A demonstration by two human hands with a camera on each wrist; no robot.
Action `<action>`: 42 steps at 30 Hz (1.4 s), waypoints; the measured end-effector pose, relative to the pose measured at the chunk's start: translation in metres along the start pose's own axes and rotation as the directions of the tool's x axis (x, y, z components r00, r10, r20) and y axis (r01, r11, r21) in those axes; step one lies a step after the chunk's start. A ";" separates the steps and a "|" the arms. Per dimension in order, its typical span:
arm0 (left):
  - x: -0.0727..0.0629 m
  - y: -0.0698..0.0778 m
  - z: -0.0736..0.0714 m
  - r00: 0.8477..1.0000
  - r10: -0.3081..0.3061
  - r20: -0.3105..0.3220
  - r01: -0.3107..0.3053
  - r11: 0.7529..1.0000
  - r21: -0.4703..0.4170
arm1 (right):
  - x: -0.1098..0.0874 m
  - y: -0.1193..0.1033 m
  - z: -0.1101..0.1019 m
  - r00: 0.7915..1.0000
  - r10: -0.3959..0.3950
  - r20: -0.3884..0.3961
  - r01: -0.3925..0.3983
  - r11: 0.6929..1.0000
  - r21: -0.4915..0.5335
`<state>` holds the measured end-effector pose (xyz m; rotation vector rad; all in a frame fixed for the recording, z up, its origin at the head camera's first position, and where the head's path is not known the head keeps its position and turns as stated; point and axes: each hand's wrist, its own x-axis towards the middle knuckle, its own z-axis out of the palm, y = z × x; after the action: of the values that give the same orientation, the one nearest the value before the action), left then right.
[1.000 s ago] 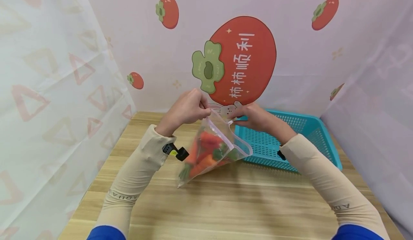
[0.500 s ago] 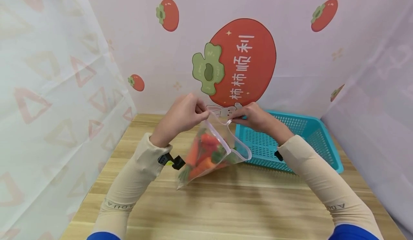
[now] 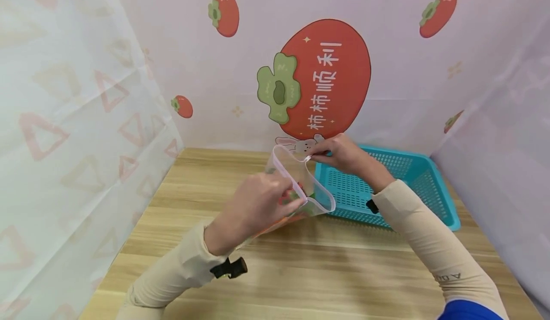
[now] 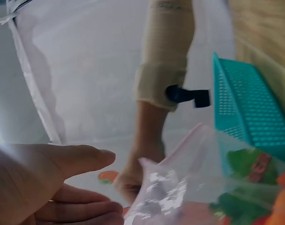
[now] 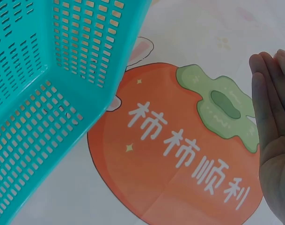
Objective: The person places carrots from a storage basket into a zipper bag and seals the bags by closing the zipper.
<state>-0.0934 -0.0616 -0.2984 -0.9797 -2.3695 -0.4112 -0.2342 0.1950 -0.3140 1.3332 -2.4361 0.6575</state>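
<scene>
A clear zip bag [image 3: 320, 207] with a pale pink zip edge stands tilted on the table, its mouth gaping. Red, orange and green vegetables [image 4: 243, 206] show through its side in the left wrist view. At the far side of the mouth my right hand [image 3: 343, 155] pinches the white zip slider [image 3: 307, 158]. My left hand [image 3: 253, 205] is at the near side of the mouth, overlapping the bag in the head view. Its thumb and fingers stand apart with nothing between them in the left wrist view. Most of the vegetables are hidden behind this hand in the head view.
A turquoise perforated basket [image 3: 447, 205] stands on the wooden table [image 3: 343, 272], right of the bag and below my right forearm. White printed sheets [image 3: 408, 71] rise behind the table and along both sides.
My left hand has let go of the bag's far left rim and come down and nearer, to the near part of the mouth. The right hand stays at the zip slider.
</scene>
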 end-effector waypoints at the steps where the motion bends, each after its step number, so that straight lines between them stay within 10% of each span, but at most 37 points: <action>1: -0.004 0.002 0.004 1.000 0.015 -0.015 -0.014 0.999 0.043 | 0.001 -0.001 0.000 1.000 -0.003 0.003 0.003 1.000 -0.001; 13: -0.021 0.016 0.039 0.974 0.202 -0.098 -0.134 0.873 0.470 | 0.004 -0.001 -0.001 0.999 0.040 -0.006 -0.039 0.998 0.049; 20: -0.027 0.014 0.038 0.974 0.208 -0.088 -0.148 0.881 0.450 | 0.005 -0.002 -0.003 0.999 0.042 -0.009 -0.041 0.999 0.034; 32: -0.045 -0.030 0.005 0.971 0.066 -0.231 -0.047 0.995 0.084 | -0.001 0.000 -0.012 0.992 0.080 -0.100 -0.070 0.993 0.100; 42: -0.063 -0.122 -0.003 0.930 -0.121 -0.348 0.004 0.947 -0.320 | -0.011 -0.003 -0.013 0.967 0.185 -0.176 -0.155 0.973 0.172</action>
<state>-0.1430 -0.1818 -0.3420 -0.8725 -2.0356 -0.9362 -0.2251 0.2079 -0.3070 1.0639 -2.3997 0.9921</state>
